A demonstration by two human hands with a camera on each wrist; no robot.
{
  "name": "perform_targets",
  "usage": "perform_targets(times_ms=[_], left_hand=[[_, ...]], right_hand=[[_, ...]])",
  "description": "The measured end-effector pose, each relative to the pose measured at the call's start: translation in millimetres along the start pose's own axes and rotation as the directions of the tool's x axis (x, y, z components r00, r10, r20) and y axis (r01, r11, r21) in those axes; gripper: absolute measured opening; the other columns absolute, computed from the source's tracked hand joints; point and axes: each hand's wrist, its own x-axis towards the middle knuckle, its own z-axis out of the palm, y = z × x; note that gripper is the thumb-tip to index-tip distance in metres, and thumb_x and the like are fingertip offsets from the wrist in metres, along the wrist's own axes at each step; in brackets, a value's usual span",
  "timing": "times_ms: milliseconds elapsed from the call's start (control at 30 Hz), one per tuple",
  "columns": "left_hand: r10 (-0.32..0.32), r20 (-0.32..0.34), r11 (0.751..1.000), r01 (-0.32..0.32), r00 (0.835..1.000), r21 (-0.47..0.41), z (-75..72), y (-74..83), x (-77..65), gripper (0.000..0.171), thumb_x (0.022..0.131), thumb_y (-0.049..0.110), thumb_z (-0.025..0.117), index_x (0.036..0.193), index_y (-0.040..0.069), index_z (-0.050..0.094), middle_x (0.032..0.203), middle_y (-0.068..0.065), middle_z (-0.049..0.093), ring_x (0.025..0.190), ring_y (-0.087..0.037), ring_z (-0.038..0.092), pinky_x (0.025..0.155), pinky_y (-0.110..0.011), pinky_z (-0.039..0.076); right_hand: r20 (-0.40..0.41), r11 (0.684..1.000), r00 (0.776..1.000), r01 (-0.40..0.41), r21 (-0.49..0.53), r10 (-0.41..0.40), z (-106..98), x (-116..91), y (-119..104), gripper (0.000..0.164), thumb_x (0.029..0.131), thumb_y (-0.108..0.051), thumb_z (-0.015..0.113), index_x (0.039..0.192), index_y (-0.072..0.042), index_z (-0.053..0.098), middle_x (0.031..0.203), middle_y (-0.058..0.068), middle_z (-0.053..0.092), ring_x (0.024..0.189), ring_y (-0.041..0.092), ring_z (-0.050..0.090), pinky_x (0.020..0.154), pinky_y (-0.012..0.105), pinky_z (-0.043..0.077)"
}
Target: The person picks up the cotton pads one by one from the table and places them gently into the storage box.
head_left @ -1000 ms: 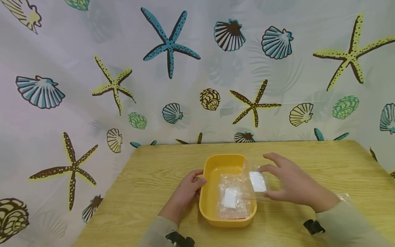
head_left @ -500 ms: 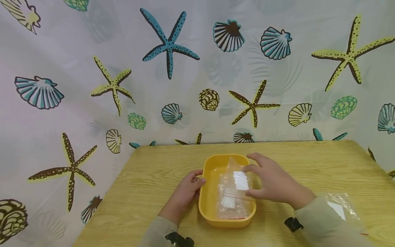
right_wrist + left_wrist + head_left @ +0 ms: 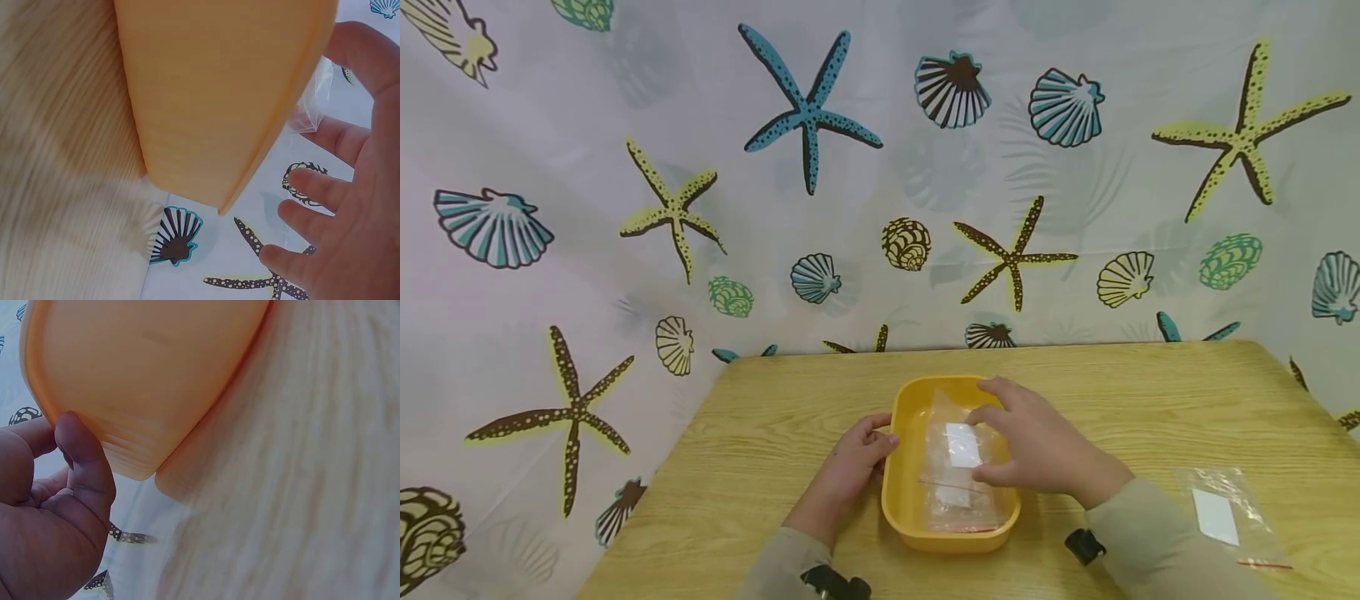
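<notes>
A yellow plastic tub (image 3: 951,543) stands on the table, and my left hand (image 3: 850,462) grips its left rim. The left wrist view shows that thumb (image 3: 78,450) against the tub's outer wall. Over the tub's right side, my right hand (image 3: 1037,446) pinches a clear zip bag (image 3: 962,446) with a white label between thumb and forefinger. Clear plastic shows between those fingers in the right wrist view, while the other fingers (image 3: 312,219) stay spread. Another clear zip bag (image 3: 955,518) lies in the tub, partly covered by the held one.
A further zip bag (image 3: 1217,517) with a white label and red seal line lies on the wooden table (image 3: 1150,392), right of my right forearm. A curtain (image 3: 865,192) printed with starfish and shells hangs behind the table. Each sleeve carries a black wrist mount (image 3: 1084,546).
My right hand has moved left, carrying the zip bag from beyond the tub's right rim to over its inside. The bag on the table has come into fuller view. My left hand stays put.
</notes>
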Motion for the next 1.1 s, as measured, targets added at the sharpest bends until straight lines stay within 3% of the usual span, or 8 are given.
perform_targets(times_ms=[333, 733, 1100], left_hand=[[-0.030, -0.014, 0.999, 0.030, 0.999, 0.025, -0.3, -1.3, 1.4, 0.047, 0.104, 0.026, 0.060, 0.147, 0.010, 0.048, 0.102, -0.014, 0.063, 0.076, -0.021, 0.061, 0.067, -0.031, 0.055], [-0.047, -0.024, 0.998, 0.048, 0.999, 0.028, -2.5, -1.3, 1.6, 0.046, 0.104, 0.026, 0.059, 0.147, 0.012, 0.048, 0.106, -0.016, 0.064, 0.079, -0.023, 0.061, 0.070, -0.032, 0.055], [-0.036, -0.015, 0.999, 0.036, 0.999, 0.010, -1.4, -1.4, 0.7, 0.046, 0.104, 0.025, 0.059, 0.147, 0.012, 0.048, 0.106, -0.018, 0.063, 0.076, -0.022, 0.060, 0.067, -0.031, 0.054]], right_hand=[[0.048, 0.999, 0.999, -0.021, -0.028, 0.022, 5.3, 1.6, 0.7, 0.071, 0.077, -0.056, 0.081, 0.136, -0.022, 0.063, 0.160, 0.015, 0.033, 0.147, 0.041, 0.027, 0.114, 0.060, 0.027], [0.044, 1.000, 0.999, 0.000, -0.031, 0.002, -0.6, -4.2, 2.4, 0.076, 0.078, -0.052, 0.081, 0.142, -0.018, 0.058, 0.160, 0.016, 0.032, 0.147, 0.041, 0.027, 0.114, 0.061, 0.025], [0.060, 1.000, 0.998, 0.004, -0.024, -0.003, -6.0, -21.6, 21.0, 0.082, 0.080, -0.054, 0.081, 0.149, -0.020, 0.051, 0.158, 0.015, 0.037, 0.147, 0.042, 0.026, 0.114, 0.063, 0.024]])
